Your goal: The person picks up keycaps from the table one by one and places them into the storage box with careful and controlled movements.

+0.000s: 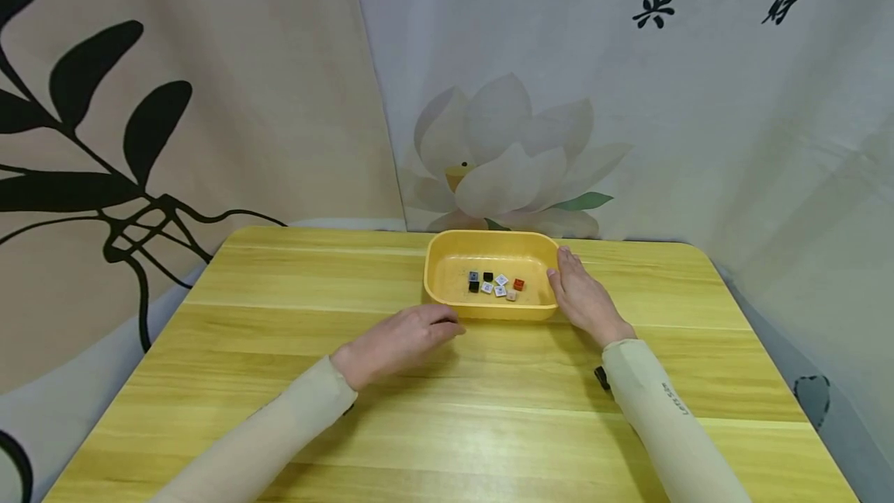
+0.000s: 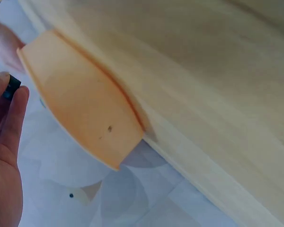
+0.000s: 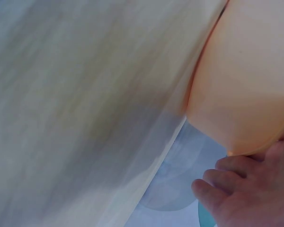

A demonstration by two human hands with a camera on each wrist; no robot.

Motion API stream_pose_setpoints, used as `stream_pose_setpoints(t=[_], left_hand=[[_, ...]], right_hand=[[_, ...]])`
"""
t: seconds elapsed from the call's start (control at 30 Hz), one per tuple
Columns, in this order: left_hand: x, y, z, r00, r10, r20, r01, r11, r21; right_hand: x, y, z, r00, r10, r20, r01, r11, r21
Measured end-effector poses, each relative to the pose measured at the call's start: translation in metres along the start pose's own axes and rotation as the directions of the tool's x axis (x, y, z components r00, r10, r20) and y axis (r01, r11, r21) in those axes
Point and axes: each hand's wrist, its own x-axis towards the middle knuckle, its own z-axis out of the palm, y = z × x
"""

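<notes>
My left hand (image 1: 403,338) is above the table at the near left corner of a yellow plastic basin (image 1: 489,312). Between its thumb and a finger it pinches a small dark cube (image 2: 12,87), seen best in the left wrist view. My right hand (image 1: 587,297) holds the basin's right side, its thumb over the rim and its fingers along the outer wall. In the right wrist view the fingers (image 3: 225,182) lie beside that wall and the thumb is hidden. Inside the basin sit several small cubes: black (image 1: 488,276), white (image 1: 501,280), grey (image 1: 473,276) and orange-red (image 1: 518,284).
The basin stands near the far edge of a light wooden table (image 1: 335,270). Behind the table hangs a pale curtain (image 1: 279,99) printed with a flower, dark leaves and characters.
</notes>
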Motion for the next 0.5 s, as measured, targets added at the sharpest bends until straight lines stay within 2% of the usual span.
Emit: stream_pose_setpoints(t=[0.23,0.5], left_hand=[[0.010,-0.009,-0.008,0.995,-0.060,-0.077,0.060,0.998,-0.004],[0.023,-0.022,-0.009,0.982,-0.124,-0.142,0.121,0.992,-0.035]], right_hand=[[0.000,-0.001,0.001,1.000,-0.002,-0.009,0.002,1.000,-0.003],[0.000,-0.002,0.000,1.000,-0.007,-0.005,0.007,1.000,-0.002]])
